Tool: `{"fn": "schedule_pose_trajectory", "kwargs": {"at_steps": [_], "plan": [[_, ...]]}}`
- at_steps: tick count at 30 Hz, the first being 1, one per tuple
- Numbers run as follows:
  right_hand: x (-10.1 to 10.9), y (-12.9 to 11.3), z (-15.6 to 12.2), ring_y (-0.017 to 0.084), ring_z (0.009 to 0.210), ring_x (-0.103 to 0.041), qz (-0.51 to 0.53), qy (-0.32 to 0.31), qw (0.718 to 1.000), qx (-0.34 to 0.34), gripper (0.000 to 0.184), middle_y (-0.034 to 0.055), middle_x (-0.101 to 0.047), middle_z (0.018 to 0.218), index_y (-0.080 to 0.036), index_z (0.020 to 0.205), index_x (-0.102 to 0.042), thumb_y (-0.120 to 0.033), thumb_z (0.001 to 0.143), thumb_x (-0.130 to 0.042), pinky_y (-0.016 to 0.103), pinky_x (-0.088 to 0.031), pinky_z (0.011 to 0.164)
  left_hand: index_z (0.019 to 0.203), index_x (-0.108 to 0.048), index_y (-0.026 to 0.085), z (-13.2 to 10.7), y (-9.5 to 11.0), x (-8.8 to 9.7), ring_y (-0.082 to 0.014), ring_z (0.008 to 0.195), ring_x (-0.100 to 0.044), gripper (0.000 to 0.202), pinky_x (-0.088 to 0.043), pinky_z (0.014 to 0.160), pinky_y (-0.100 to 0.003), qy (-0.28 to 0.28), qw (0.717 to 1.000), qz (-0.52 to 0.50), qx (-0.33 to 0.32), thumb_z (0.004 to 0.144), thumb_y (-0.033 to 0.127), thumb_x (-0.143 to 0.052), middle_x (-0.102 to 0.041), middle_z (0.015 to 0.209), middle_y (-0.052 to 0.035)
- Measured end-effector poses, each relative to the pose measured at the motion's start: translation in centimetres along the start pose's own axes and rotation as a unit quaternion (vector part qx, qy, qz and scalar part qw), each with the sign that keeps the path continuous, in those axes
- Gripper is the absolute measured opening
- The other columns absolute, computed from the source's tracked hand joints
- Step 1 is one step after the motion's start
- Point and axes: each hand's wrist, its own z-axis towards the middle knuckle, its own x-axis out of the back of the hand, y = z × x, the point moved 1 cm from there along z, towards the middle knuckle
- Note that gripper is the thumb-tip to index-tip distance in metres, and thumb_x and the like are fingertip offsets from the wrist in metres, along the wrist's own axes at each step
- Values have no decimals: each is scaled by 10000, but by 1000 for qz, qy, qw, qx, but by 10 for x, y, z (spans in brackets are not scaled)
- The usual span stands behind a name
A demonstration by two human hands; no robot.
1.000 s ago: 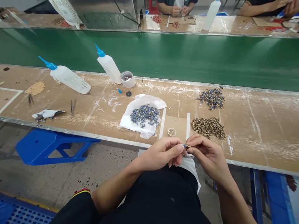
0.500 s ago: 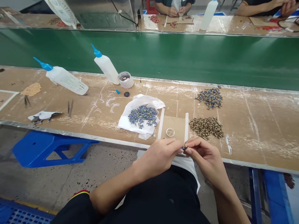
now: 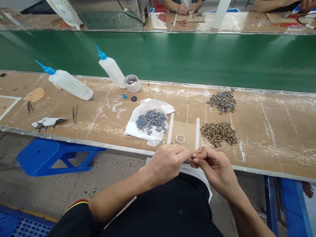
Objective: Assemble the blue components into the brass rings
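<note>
Above the table's front edge, my left hand point(image 3: 166, 163) and my right hand point(image 3: 217, 168) meet fingertip to fingertip. Pinched between them is a tiny dark gold-brown piece point(image 3: 193, 157), with a hint of blue on the left-hand side; the fingers cover most of it. Just beyond the hands, a small clear round cup point(image 3: 180, 138) stands on a cardboard pad point(image 3: 186, 130). Left of the pad, tiny blue parts point(image 3: 151, 121) are heaped on a white sheet point(image 3: 132, 126). To its right lie a pile of gold-brown pieces point(image 3: 219, 133) and, farther back, a mixed blue-and-gold pile point(image 3: 223, 101).
Two white bottles with blue nozzles, one upright-leaning point(image 3: 112, 70) and one tilted point(image 3: 70, 84), stand at left near a tape roll point(image 3: 132, 84). Tweezers point(image 3: 75, 114) lie nearer. Beyond runs a green belt point(image 3: 158, 52), with people's hands across it. A blue stool point(image 3: 59, 156) is below.
Both hands have shifted slightly left with the tiny piece between them. The fingers now cover more of it, and less blue shows. The left hand's fingers have moved slightly.
</note>
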Motion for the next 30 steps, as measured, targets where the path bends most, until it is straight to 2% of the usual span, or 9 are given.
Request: {"fn": "schedule_pose_trajectory", "kwargs": {"at_steps": [6, 12, 15, 20, 24, 30], "plan": [[-7, -3, 2, 143, 645, -562, -16, -24, 1000, -7, 217, 12, -592, 733, -218, 754, -495, -225, 959, -565, 268, -466, 609, 768, -543, 172, -2, 2, 10, -149, 573, -501, 240, -313, 537, -272, -55, 998, 38, -3, 805, -14, -395, -576, 678, -2], [-8, -8, 3, 130, 619, -548, -40, -32, 999, 0, 241, -3, -583, 687, -213, 733, -489, -217, 969, -541, 250, -440, 587, 730, -523, 171, -2, 2, 15, -132, 523, -437, 242, -256, 496, -266, -64, 997, -37, 15, 744, -41, -407, -542, 628, 16], [-6, -7, 5, 134, 634, -577, -15, -29, 999, 7, 202, 2, -606, 708, -212, 762, -533, -231, 959, -575, 254, -471, 601, 732, -514, 172, -2, 1, 14, -125, 527, -434, 227, -279, 504, -246, -48, 995, -81, 29, 791, -21, -410, -532, 624, 18], [-9, -4, 9, 164, 699, -656, 68, 28, 997, -10, 114, 38, -668, 789, -206, 867, -631, -294, 938, -630, 288, -560, 652, 803, -536, 165, -1, -2, 10, -129, 608, -507, 221, -378, 571, -221, 15, 992, -104, 64, 943, 102, -376, -584, 722, -15], [-18, -4, 9, 161, 700, -656, 113, 60, 992, -5, 116, 36, -677, 793, -208, 875, -631, -307, 936, -637, 288, -569, 659, 853, -555, 160, -1, -6, 9, -140, 661, -541, 223, -411, 611, -235, 9, 992, -109, 64, 983, 170, -375, -606, 775, -30], [-19, -2, 4, 161, 746, -658, 95, 65, 993, -13, 90, 42, -682, 829, -210, 903, -670, -291, 933, -642, 269, -555, 674, 731, -522, 171, -3, -9, 3, -123, 588, -493, 304, -359, 554, -226, 21, 991, -128, 40, 990, 176, -363, -540, 666, -5]]}}
